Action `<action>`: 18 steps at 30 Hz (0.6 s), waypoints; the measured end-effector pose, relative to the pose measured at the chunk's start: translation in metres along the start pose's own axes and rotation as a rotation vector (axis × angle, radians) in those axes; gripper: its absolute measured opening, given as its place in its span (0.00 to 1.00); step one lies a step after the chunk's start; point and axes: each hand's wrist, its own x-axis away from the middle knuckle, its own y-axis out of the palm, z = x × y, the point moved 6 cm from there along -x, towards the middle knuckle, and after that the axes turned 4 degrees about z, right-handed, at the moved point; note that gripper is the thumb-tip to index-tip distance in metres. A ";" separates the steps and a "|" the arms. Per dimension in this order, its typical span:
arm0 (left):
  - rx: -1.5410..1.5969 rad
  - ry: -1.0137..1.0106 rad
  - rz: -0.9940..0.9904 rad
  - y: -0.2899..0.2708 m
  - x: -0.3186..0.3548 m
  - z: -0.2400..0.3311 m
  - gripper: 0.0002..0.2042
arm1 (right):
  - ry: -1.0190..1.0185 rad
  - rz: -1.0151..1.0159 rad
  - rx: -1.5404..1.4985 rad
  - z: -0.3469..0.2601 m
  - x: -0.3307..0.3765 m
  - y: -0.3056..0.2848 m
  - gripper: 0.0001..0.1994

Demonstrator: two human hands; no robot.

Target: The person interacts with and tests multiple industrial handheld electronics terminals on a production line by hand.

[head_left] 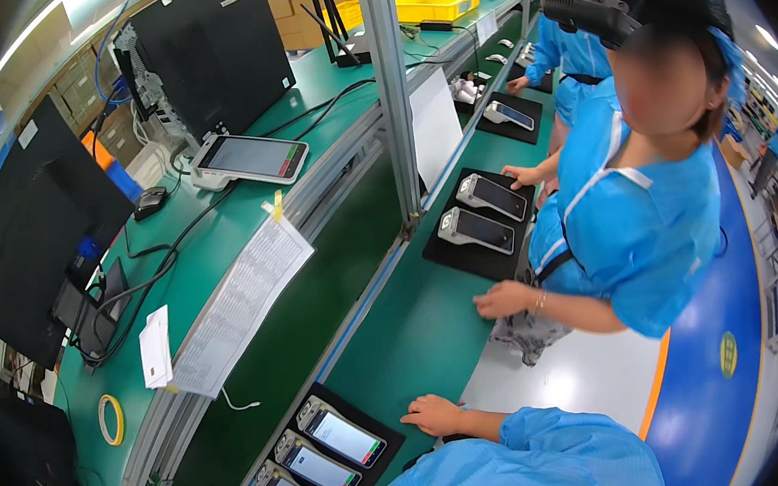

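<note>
A: Where is your right hand [434,415], and how does it stand?

B: At the lower centre of the frame, palm down over the green bench [405,325]. Your fingers are loosely stretched toward the left, a relaxed, fairly flat hand that appears to grip nothing. Your blue sleeve [535,426] reaches to its right.

A: And your left hand?

B: It lies outside the frame, so I cannot tell whether it is wide, narrow or holding something.

A: What is nearest to you?

B: Three white terminals [320,464] with lit screens, side by side on a black mat [372,471] at the lower left of centre. Your fingertips sit just beside the mat's right edge; I cannot tell whether they touch it.

A: Who is near you?

B: A co-worker [628,222] in a blue smock, right of centre. One of their hands is near two dark-screened terminals [484,232] on another mat [458,255]; the other is lower, over the bench edge.

A: What is across from you?

B: A raised green shelf [333,137], with a larger terminal [252,156] at the upper left, a printed sheet [246,302] hanging from its edge, and a yellow tape roll [120,424] at the lower left.
</note>
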 end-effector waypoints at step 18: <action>-0.449 -0.038 0.192 -0.051 0.013 -0.074 0.18 | 0.165 0.118 -0.106 0.078 -0.016 -0.063 0.14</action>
